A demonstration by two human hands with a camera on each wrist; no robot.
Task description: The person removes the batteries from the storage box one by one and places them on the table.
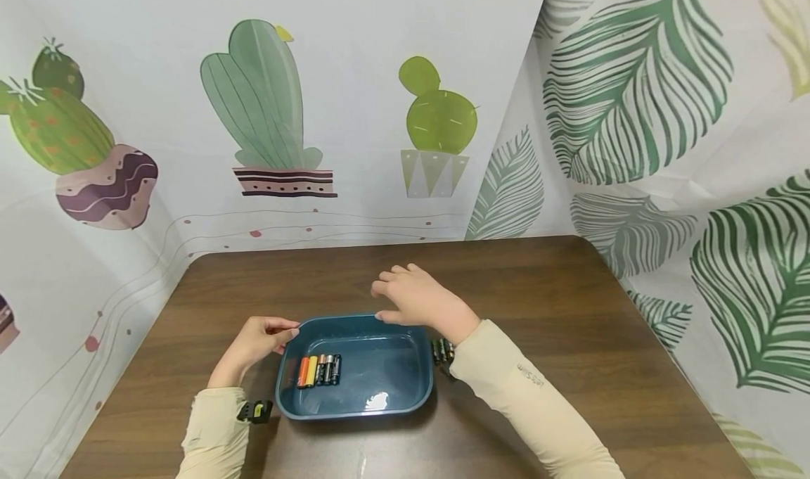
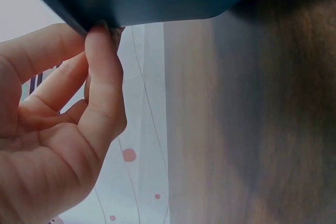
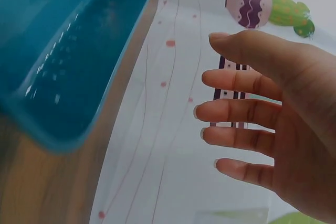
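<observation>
On the worktop (image 1: 538, 275), the head view shows a blue tray (image 1: 386, 377) with a row of batteries (image 1: 319, 371) at its left and other batteries (image 1: 441, 351) beside its right wall. Your left hand (image 1: 256, 340) pinches the tray's far-left corner; your right hand (image 1: 418, 299) hangs near the far rim. The left wrist view confirms the pinch. In the right wrist view, your right hand is loosely outstretched, clear of the tray.

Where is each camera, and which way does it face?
Head: on the head, facing forward and down at the tray and table; left hand, right hand, sleeves show.
Left wrist: worn there, facing that hand pinching the tray.
Right wrist: worn there, facing that hand beside the tray.
Both wrist views share tray and patterned backdrop.
</observation>
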